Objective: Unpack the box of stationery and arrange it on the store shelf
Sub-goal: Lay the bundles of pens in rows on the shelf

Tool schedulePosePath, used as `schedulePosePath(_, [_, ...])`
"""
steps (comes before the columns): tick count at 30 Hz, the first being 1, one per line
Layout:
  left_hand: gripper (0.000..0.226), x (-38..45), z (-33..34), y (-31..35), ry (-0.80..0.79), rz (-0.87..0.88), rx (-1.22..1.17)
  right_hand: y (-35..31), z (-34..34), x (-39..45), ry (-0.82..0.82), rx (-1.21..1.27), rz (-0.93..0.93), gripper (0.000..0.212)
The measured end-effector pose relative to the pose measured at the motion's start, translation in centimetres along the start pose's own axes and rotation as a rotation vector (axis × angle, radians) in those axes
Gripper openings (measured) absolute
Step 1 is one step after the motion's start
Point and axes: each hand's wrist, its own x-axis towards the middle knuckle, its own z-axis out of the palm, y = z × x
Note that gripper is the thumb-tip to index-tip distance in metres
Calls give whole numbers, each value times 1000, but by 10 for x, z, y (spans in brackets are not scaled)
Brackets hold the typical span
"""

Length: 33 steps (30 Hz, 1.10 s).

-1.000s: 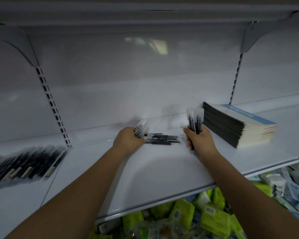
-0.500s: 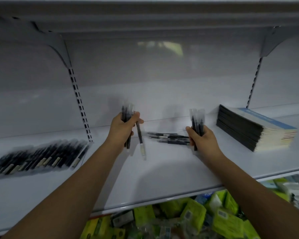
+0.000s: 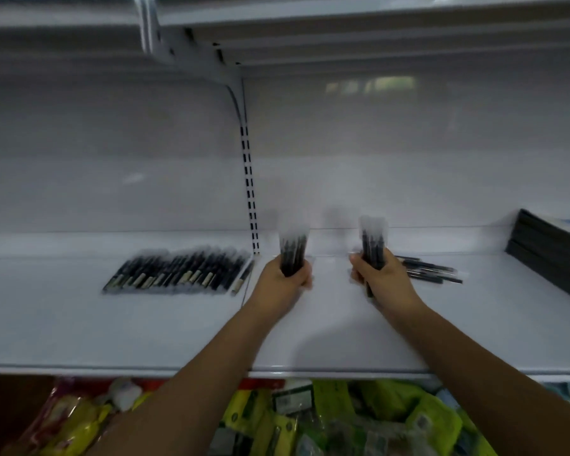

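Left hand (image 3: pixel 285 280) and right hand (image 3: pixel 380 279) each clench an upright bundle of pens (image 3: pixel 292 255) above the shelf (image 3: pixel 178 327). Pens judged light, stiff, slippery; grip mid-barrel, firmly.

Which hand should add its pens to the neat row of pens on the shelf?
Probably the left hand. Its bundle of pens stands just beside the neat row. The right hand holds its own bundle farther away, near the loose pens.
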Motion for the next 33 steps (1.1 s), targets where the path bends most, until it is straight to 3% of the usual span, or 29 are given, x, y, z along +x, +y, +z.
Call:
schedulePosePath(2, [15, 1, -6, 2, 3, -37, -74, -1, 5, 1, -21, -38, 12, 25])
schedulePosePath(10, [31, 6, -123, 6, 270, -124, 177, -15, 68, -10, -133, -128, 122, 34])
schedulePosePath(15, [34, 11, -219, -1, 454, -220, 374, -32, 152, -18, -244, -29, 169, 20])
schedulePosePath(20, [23, 25, -277, 1, 432, -266, 692, -52, 228, -14, -277, -129, 161, 16])
schedulePosePath(24, [31, 45, -284, -1, 367, -317, 889, -64, 280, 8, -300, -269, 325, 8])
schedulePosePath(26, [49, 50, -278, -8, 317, -363, 926, -66, 304, 13, -326, -340, 373, 34])
schedulePosePath(28, [64, 47, -272, -16, 266, -402, 998, -69, 318, 7, -385, -569, 309, 54])
schedulePosePath(31, [53, 30, -268, -29, 254, -247, 1191, -63, 319, -19, -367, -978, 100, 79])
schedulePosePath(33, [45, 23, -270, -38, 296, -141, 1319, -52, 311, -36, -389, -1085, -78, 73])
